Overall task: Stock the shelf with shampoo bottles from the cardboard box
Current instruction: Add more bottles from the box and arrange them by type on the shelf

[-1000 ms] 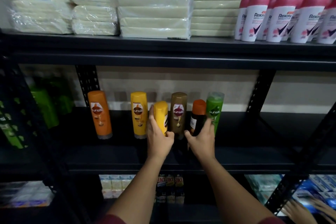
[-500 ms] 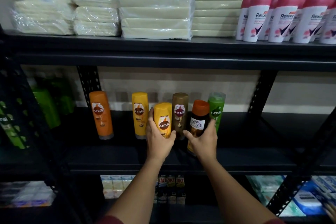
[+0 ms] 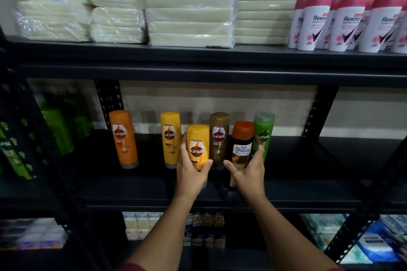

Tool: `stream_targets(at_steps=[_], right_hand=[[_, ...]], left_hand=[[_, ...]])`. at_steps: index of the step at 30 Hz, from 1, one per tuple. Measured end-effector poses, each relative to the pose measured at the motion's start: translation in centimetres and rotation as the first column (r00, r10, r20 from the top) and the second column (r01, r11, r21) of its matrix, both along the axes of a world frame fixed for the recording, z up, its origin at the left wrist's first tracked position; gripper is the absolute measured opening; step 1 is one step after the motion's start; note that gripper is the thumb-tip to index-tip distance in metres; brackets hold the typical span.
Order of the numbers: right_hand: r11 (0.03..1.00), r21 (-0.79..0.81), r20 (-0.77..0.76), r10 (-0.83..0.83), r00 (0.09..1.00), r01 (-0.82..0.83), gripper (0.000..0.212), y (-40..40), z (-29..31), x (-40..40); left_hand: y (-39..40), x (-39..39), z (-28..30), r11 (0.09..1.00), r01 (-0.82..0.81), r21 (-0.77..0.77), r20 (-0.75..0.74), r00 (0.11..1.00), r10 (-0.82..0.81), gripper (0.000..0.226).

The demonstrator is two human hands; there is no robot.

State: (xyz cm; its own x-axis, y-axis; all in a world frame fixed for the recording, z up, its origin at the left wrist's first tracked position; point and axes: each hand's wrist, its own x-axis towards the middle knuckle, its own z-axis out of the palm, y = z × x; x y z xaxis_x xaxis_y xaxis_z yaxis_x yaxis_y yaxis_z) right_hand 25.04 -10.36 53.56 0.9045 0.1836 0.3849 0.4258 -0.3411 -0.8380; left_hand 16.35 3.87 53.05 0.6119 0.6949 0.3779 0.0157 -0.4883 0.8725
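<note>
On the black middle shelf stand an orange Sunsilk bottle, a yellow one, a brown one and a green one in a back row. My left hand grips a second yellow Sunsilk bottle standing in front of that row. My right hand grips a dark Safi Shayla bottle with an orange cap, just right of it. Both labels face me. The cardboard box is out of view.
The top shelf holds wrapped stacks of pale packs and pink-capped Rexona deodorants. Green bottles stand on the left. Small boxes and blue-white packs fill the lower shelf. A perforated upright rises at the right.
Both bottles have been turned so that their labels face me and have shifted slightly forward. My hands stay wrapped around them.
</note>
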Motion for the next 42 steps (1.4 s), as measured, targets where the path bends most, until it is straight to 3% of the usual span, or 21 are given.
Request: stream_targets(at_steps=[3, 8, 23, 28, 42], right_hand=[[0.992, -0.099, 0.026, -0.070, 0.997, 0.072, 0.120, 0.2, -0.5, -0.1], [0.976, -0.180, 0.021, -0.123, 0.992, 0.125, 0.116, 0.3, -1.5, -0.8], [0.975, -0.175, 0.061, -0.125, 0.990, 0.134, 0.100, 0.8, -3.0, 0.1], [0.976, -0.177, 0.055, -0.114, 0.992, 0.122, 0.093, 1.5, -3.4, 0.9], [0.988, -0.121, 0.082, -0.086, 0.993, 0.095, 0.098, 2.0, -3.7, 1.7]], left_hand=[[-0.5, -0.2, -0.4, 0.989, -0.119, 0.090, -0.060, 0.990, 0.125, 0.121], [-1.7, -0.8, -2.3, 0.983, -0.169, 0.067, -0.050, 0.984, 0.173, 0.117], [0.2, 1.6, -3.1, 0.954, -0.294, 0.067, -0.104, 0.949, 0.299, 0.091], [1.0, 2.5, -3.0, 0.955, -0.292, 0.041, -0.123, 0.947, 0.295, 0.099], [2.0, 4.2, -3.0, 0.935, -0.343, 0.086, -0.097, 0.931, 0.351, 0.091]])
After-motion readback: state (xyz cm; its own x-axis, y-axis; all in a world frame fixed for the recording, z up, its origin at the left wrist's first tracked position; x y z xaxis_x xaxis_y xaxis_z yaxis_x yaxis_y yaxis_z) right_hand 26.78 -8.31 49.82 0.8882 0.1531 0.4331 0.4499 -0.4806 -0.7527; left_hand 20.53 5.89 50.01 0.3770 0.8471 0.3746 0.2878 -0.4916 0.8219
